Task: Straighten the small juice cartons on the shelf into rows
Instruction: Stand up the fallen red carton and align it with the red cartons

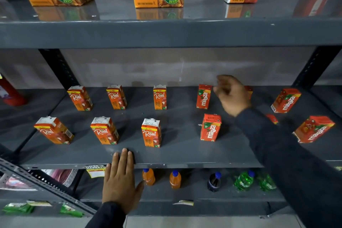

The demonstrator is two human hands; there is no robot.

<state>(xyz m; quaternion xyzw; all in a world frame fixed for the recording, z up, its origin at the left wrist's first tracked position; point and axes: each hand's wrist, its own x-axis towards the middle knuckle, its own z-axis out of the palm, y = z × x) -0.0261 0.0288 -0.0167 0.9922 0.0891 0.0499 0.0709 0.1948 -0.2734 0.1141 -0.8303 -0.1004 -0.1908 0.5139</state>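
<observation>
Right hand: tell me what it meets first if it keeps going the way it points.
Probably the small red carton half hidden behind the right hand; beyond it, the grey back wall. Depth is unclear.

Two small cartons [249,91] mostly hidden behind the blurred right hand [232,95] and sleeve [277,144].

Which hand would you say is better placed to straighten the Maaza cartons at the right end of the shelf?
Probably the right hand. It is raised over the back row among the Maaza cartons, near the tilted carton at the right end. The left hand rests flat on the shelf's front edge, below the Real cartons.
</observation>
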